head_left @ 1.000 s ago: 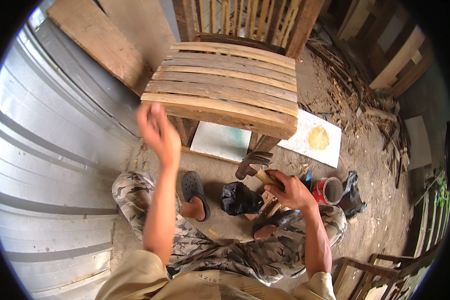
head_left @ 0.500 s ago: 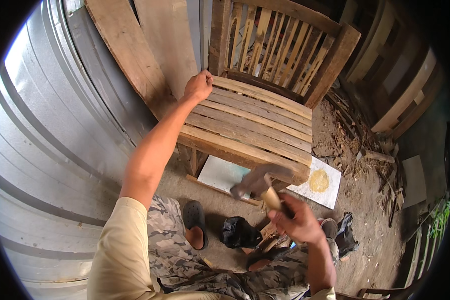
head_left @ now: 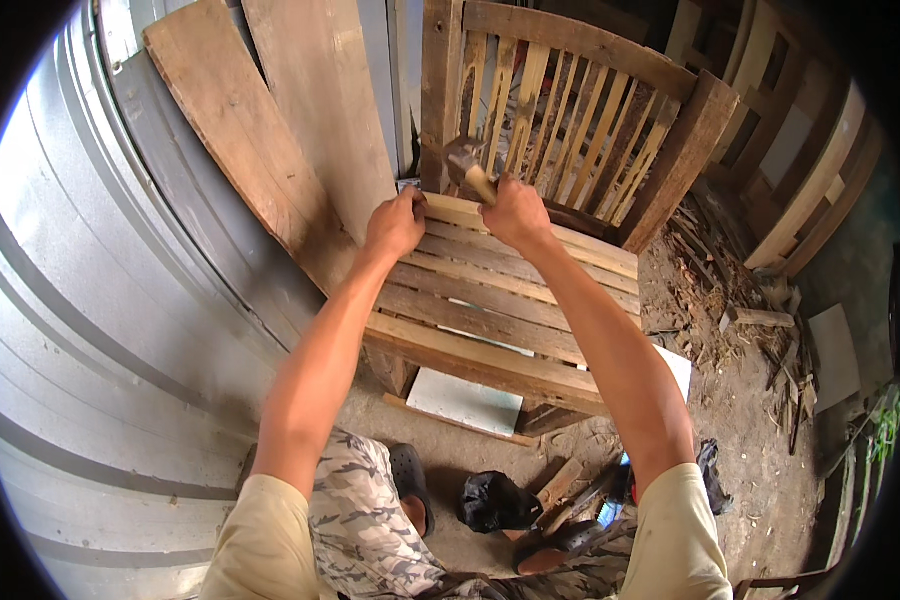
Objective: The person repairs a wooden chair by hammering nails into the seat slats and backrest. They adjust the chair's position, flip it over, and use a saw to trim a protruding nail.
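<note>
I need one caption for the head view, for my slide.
Right hand holds a hammer near a wooden chair's slatted backrest; left hand at a rear corner of the seat.

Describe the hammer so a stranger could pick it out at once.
Find the wooden chair in the middle of the view. In front of the left part of its slatted back, the person's right hand grips the hammer. Its dark, blocky head sits crosswise on a pale handle, unlike the straight wooden slats behind.

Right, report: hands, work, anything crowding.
Right hand gripping wooden-handled metal hammer; left hand at rear left corner of slatted brown wooden seat; brown wooden boards close alongside.
</note>
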